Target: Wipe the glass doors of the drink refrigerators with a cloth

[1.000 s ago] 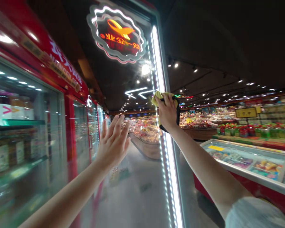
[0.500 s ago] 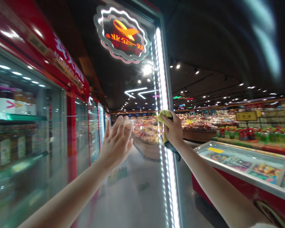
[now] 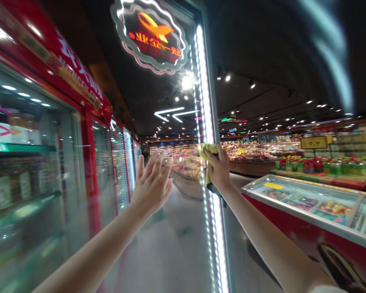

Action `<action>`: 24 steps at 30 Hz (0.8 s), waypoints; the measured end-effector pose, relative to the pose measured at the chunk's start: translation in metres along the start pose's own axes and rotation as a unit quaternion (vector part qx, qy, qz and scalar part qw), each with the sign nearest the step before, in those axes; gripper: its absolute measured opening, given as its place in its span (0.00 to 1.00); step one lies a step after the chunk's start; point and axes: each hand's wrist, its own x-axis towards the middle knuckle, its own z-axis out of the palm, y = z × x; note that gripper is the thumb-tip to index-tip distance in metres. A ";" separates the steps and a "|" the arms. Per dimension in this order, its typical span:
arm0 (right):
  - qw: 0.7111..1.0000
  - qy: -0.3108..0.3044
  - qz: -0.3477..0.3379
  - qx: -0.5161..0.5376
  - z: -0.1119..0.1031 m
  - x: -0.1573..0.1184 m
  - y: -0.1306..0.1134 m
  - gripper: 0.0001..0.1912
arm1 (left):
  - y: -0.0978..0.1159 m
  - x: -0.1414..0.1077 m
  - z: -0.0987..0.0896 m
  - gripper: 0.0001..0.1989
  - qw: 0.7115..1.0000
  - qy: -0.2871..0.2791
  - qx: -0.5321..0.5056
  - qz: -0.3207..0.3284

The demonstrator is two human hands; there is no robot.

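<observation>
Before me stands a glass door with a bright LED strip down its right edge and a glowing scalloped sign near its top. My left hand is raised with its palm toward the glass, fingers stretched out and holding nothing. Whether it touches the pane I cannot tell. A yellow cloth is gripped in my right hand, pressed at the lit door edge. A dark piece hangs below the cloth, partly hidden by the hand.
Along the left runs a red drinks fridge with bottles on its shelves, blurred. At the right stands a chest freezer with packaged goods. Behind it are red- and green-topped jars. Round produce displays lie farther back.
The view has shifted slightly, with the sign moving up and left in it. My right hand and the cloth are a little lower along the door edge. My left hand stays spread.
</observation>
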 end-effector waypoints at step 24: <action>0.972 0.150 0.061 0.170 0.040 0.062 -0.057 0.21 | -0.027 -0.037 -0.029 0.30 0.999 -0.016 0.036 -0.002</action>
